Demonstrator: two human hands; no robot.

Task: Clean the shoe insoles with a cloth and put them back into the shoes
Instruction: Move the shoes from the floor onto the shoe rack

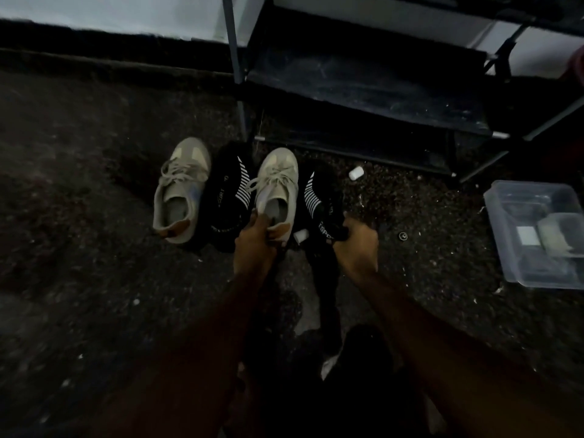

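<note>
Insoles: black, with white stripes and lettering. The first insole (226, 197) lies between the 9 o'clock shoe (181, 188) and the centre shoe (278, 181). The second insole (317, 200) lies at 3 o'clock of the centre shoe, its heel end lost in darkness. The left hand (256, 241) grips the centre shoe's heel; the right hand (357, 245) clenches the second insole.

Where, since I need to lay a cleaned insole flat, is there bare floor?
The widest bare floor lies left of the left shoe. A smaller patch lies between the right hand and the clear bin, with a small round piece. Crowded: around both shoes, where the left hand grips the right shoe and the right hand grips the right insole.
</note>
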